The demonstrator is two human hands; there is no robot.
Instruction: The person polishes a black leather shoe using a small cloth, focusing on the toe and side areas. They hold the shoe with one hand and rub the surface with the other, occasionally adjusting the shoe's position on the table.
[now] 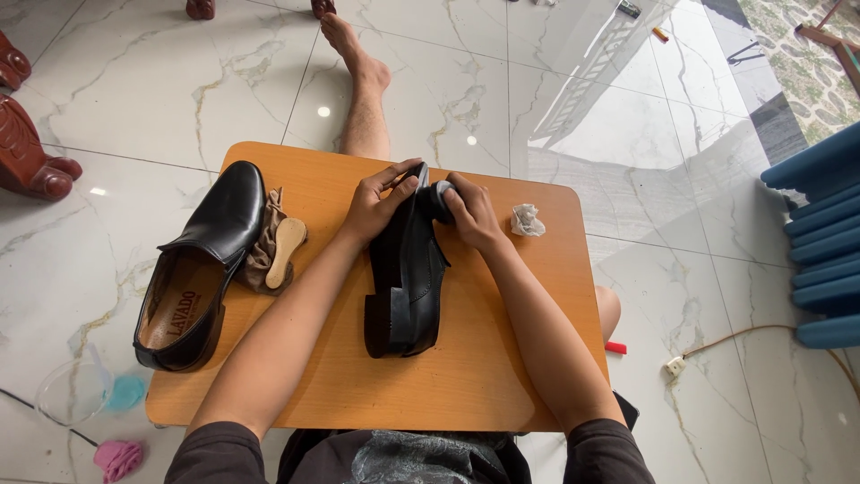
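Your left hand (374,208) is wrapped around the toe end of a black shoe (408,273), fingers curled and clamped on its far side. Your right hand (472,213) has its fingers closed on a small grey cloth (442,192), pressed against the toe from the other side. The shoe lies on its side near the middle of the wooden table (484,376), sole turned toward your left arm, and only the left hand steadies it.

What could go wrong: the shoe rests on a narrow edge, so a hard push with the cloth could roll it flat or skid it toward the table's near edge — your left grip is the only thing holding it. Whatever is on the cloth could also smear onto the bare wood if it slips off the leather.

The shoe's long axis runs almost straight away from you, heel at your end and toe pointing toward your outstretched leg (363,99).

Its mate, a second black shoe (202,264), stands upright at the left edge, partly overhanging it. Just beside it lie a brown rag (262,255) and what looks like a wooden-backed brush (285,251), though I can't be sure from here. A crumpled white wad (527,220) sits near your right hand, apart from it.
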